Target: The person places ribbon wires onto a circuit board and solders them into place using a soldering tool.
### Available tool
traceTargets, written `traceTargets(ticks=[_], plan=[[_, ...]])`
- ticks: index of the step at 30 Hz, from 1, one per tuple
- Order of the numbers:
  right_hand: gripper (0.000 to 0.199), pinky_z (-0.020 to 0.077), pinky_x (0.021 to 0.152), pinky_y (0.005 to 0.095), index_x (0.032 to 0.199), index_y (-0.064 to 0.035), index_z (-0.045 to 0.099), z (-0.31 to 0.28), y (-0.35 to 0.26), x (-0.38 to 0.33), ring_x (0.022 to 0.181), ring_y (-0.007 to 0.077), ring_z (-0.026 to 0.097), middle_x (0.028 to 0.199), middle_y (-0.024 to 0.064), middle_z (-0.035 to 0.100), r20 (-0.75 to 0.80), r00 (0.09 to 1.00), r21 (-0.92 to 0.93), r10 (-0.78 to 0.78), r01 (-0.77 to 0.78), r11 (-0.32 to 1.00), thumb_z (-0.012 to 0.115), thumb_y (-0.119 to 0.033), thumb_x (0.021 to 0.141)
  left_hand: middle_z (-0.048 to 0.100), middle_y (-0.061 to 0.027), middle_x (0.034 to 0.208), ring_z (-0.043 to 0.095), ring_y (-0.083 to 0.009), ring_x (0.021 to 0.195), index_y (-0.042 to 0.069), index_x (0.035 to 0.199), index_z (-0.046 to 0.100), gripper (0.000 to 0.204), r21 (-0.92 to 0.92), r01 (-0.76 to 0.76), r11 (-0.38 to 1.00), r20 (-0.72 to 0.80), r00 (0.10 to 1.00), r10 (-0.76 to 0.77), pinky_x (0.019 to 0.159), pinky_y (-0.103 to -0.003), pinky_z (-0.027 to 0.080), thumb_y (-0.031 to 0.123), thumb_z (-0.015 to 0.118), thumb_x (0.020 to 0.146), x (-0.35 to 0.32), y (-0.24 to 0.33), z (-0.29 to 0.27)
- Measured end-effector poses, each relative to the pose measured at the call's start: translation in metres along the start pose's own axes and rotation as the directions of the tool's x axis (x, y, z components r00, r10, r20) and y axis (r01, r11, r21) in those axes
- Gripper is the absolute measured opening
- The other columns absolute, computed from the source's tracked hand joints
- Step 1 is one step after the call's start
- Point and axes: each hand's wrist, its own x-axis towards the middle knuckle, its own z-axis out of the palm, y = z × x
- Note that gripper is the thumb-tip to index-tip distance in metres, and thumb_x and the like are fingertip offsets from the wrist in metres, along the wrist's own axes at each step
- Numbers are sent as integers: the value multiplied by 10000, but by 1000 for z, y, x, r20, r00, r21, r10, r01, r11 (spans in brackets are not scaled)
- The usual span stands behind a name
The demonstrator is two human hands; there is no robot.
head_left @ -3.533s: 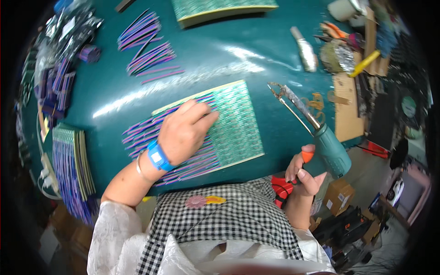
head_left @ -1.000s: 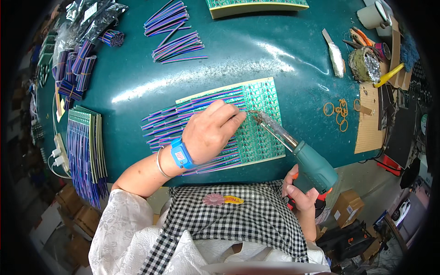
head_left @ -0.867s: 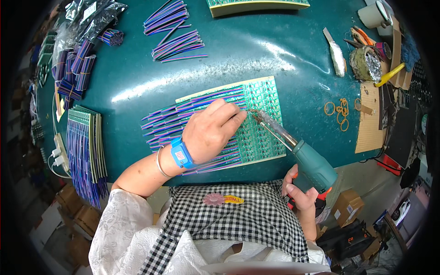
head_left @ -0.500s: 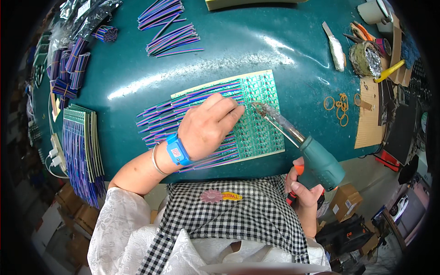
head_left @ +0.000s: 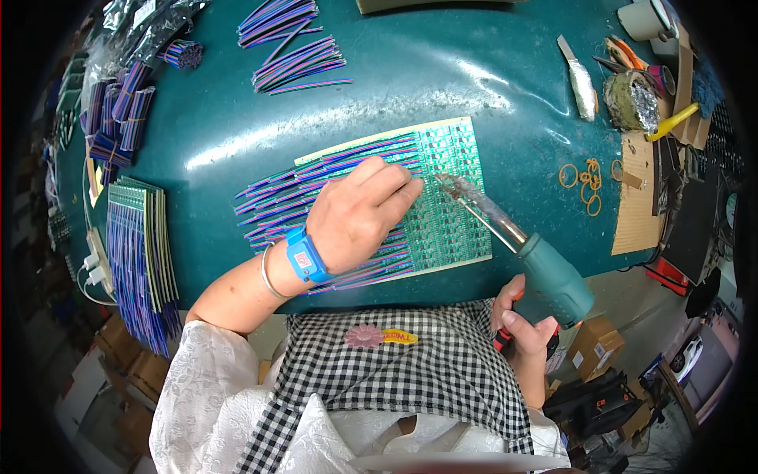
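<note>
My left hand (head_left: 359, 209) is closed in a pinch over a green circuit board panel (head_left: 454, 189), its fingertips at the inner ends of the wires. Blue, purple and pink ribbon wires (head_left: 276, 193) run leftward from the panel in rows, some hidden under the hand. What lies between the fingertips seems to be one of these wires, though it is mostly covered. My right hand (head_left: 525, 320) grips the handle of a green soldering gun (head_left: 553, 276). Its dark tip points up and left, close above the panel, just right of my left fingertips.
At the left edge stand stacked wired panels (head_left: 142, 245) and tied wire bundles (head_left: 118, 118). Loose wires (head_left: 296, 63) lie at the back. Rubber bands (head_left: 588, 186), a foil-wrapped blade (head_left: 580, 83) and a foil-lined roll (head_left: 632, 103) lie to the right.
Hardly anything differs. Both hands and the soldering gun stay nearly in place, with the gun's body shifted only very slightly.
</note>
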Motion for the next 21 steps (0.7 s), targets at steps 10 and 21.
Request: traceTargets(ticks=[10,21], plan=[[468,467,518,277,1192,81,517,0,-2,-1,582,157,562,763,100,571,58,998,33,12,-14,999,687,-3,765,613,-93,924,611,-238,778,-17,1000,693,323,13,-3,1000,-6,1000,3,643,-346,528,-10,667,679,1,1,-1],[487,488,555,284,1209,56,504,-8,9,-4,637,159,569,787,103,576,90,996,-35,21,-18,999,662,38,749,617,-93,924,614,-239,771,-19,991,689,312,-16,4,1000,7,1000,-4,649,-348,530,-21,664,680,0,-2,0]])
